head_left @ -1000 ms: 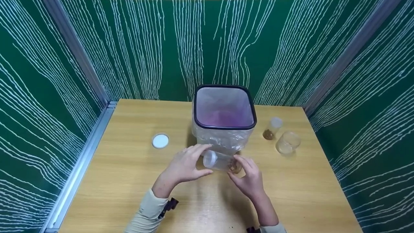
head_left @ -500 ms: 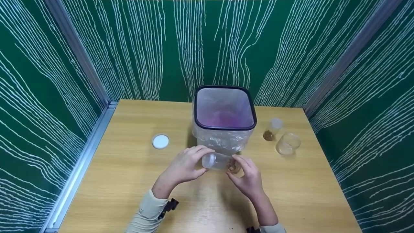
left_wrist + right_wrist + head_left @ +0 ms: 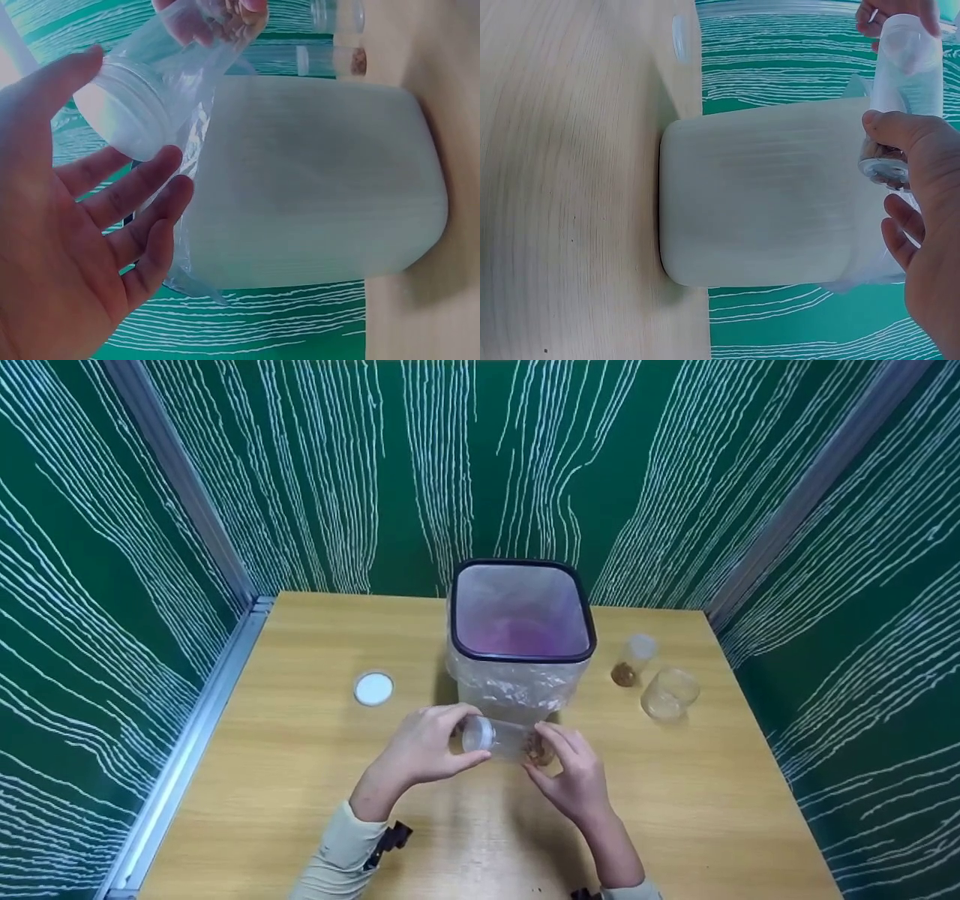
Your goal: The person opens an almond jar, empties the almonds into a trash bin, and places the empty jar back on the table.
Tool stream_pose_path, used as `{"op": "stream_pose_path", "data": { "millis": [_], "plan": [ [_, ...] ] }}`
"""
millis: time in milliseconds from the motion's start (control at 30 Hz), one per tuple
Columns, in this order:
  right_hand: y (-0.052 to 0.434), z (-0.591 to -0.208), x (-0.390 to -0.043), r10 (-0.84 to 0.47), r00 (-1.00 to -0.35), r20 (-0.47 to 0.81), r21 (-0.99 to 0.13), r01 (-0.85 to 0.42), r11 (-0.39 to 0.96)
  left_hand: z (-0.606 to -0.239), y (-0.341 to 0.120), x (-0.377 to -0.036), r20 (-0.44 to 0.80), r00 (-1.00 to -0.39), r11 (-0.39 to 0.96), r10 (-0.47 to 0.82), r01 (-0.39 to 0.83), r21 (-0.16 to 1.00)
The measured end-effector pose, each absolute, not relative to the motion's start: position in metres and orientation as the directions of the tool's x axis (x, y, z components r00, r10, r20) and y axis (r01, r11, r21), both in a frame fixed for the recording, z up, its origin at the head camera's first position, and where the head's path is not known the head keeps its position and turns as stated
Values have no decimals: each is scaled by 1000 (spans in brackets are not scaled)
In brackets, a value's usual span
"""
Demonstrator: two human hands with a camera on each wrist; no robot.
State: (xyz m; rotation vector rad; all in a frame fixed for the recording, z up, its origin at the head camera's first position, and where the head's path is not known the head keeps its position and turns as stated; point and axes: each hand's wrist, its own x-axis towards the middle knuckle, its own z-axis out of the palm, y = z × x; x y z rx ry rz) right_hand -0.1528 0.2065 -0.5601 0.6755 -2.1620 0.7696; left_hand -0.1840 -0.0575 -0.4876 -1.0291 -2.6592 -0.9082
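Both hands hold a small clear plastic jar [image 3: 504, 738] with brown bits at its base, lying sideways above the wooden table [image 3: 300, 780] in front of the square white bin [image 3: 517, 660]. The right hand [image 3: 574, 776] pinches the base. The left hand [image 3: 420, 750] has closed further round the capped end since a second ago, and the jar has shifted slightly left.

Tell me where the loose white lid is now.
In the head view, the lid lies flat on the table, left of the bin, beyond the left hand.
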Motion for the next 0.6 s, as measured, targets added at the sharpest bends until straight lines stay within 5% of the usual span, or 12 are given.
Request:
{"op": "stream_pose_path", "data": {
  "millis": [300, 600],
  "plan": [
    [204, -561, -150, -218, -565, 796, -285, -667, 688, -491, -56, -178, 276, -882, 637, 383, 468, 613],
    [207, -564, -153, -184, -578, 795, -314, -651, 691, -499, -61, -179, 258, -902, 615, 346, 426, 663]
  ]
}}
